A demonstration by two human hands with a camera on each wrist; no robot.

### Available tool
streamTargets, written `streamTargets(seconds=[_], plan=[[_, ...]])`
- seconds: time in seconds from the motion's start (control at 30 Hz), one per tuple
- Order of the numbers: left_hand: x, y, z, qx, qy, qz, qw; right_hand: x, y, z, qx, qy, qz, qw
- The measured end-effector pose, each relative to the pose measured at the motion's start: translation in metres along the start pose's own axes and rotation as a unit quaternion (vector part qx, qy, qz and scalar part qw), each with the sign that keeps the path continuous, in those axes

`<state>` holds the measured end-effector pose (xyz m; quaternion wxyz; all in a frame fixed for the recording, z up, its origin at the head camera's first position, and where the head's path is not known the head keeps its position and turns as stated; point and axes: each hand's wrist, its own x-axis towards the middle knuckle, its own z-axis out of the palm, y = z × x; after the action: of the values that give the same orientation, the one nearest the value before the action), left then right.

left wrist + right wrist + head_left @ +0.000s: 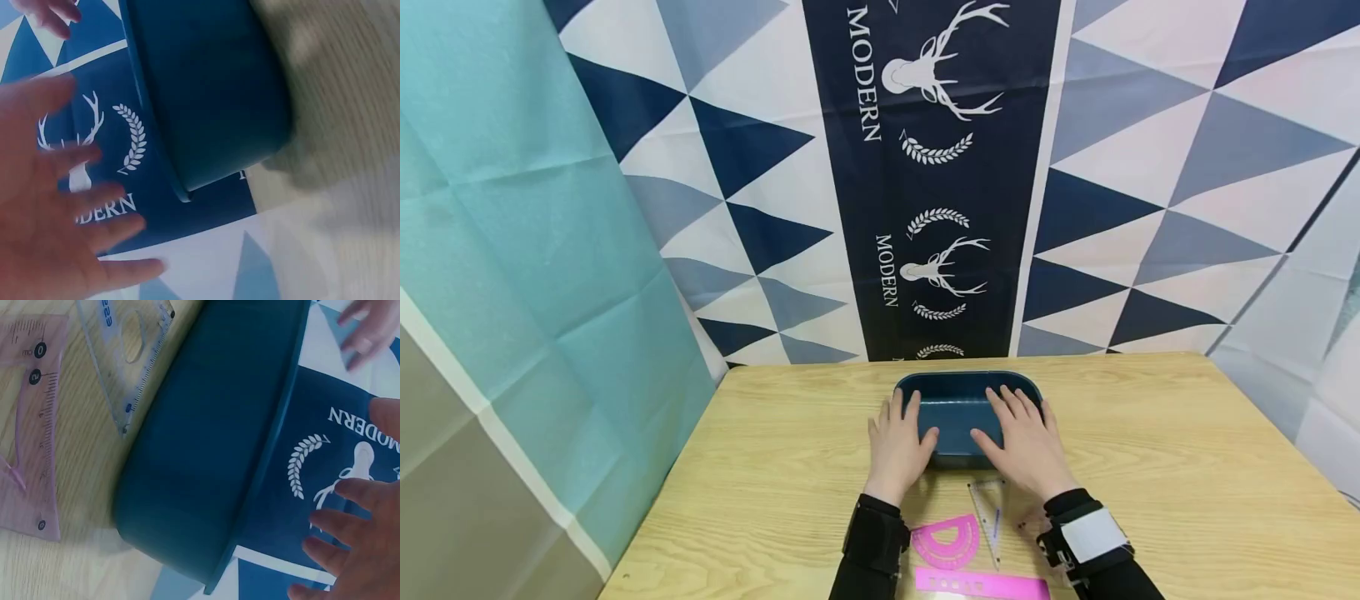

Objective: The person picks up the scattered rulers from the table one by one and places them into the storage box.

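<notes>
A dark teal rectangular tub (955, 421) stands near the back of the table. My left hand (897, 450) hovers over its left end with the fingers spread. Over the right end is my right hand (1026, 442), fingers likewise spread and relaxed. In the left wrist view the left hand (56, 206) shows an empty palm above rim level. The right wrist view has the right hand (359, 537) beside the tub's rim, holding nothing.
In front of the tub lie a clear set square (987, 521), a pink protractor (947, 559) and a pink ruler (955, 581). A pale pink see-through measuring tool (37, 509) lies partly hidden by the right wrist in the head view. Patterned cloth (760, 167) hangs behind the table.
</notes>
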<state>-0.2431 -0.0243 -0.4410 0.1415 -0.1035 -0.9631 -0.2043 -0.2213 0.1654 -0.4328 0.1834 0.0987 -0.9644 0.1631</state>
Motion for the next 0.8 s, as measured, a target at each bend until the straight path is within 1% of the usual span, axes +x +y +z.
streamTargets(seconds=[0.07, 0.13, 0.2, 0.27, 0.33, 0.43, 0.53, 0.67, 0.73, 0.8], plan=[[0.001, -0.004, 0.002, -0.044, 0.023, -0.044, 0.9978, -0.001, 0.001, -0.001, 0.002, 0.004, -0.006, 1.000], [0.002, -0.007, 0.004, -0.092, 0.044, -0.089, 0.9909, -0.002, 0.002, -0.002, 0.008, 0.006, -0.011, 1.000], [0.003, -0.011, 0.005, -0.136, 0.049, -0.127, 0.9813, -0.004, 0.005, -0.002, 0.024, 0.003, -0.011, 1.000], [0.003, -0.013, 0.006, -0.181, 0.043, -0.147, 0.9716, -0.006, 0.008, -0.003, 0.041, 0.000, -0.008, 0.999], [0.004, -0.015, 0.007, -0.211, 0.034, -0.156, 0.9643, -0.009, 0.011, -0.003, 0.055, -0.005, -0.001, 0.998], [0.003, -0.017, 0.008, -0.239, 0.027, -0.167, 0.9562, -0.012, 0.014, -0.004, 0.070, -0.017, 0.006, 0.997], [0.003, -0.020, 0.010, -0.246, 0.027, -0.178, 0.9523, -0.017, 0.016, -0.004, 0.075, -0.034, 0.015, 0.996], [0.001, -0.022, 0.013, -0.265, 0.017, -0.190, 0.9451, -0.023, 0.015, -0.003, 0.074, -0.055, 0.024, 0.995], [0.000, -0.023, 0.014, -0.279, 0.008, -0.193, 0.9407, -0.027, 0.013, -0.003, 0.073, -0.069, 0.019, 0.995], [-0.001, -0.023, 0.015, -0.290, 0.000, -0.196, 0.9369, -0.031, 0.012, -0.003, 0.074, -0.088, 0.003, 0.993]])
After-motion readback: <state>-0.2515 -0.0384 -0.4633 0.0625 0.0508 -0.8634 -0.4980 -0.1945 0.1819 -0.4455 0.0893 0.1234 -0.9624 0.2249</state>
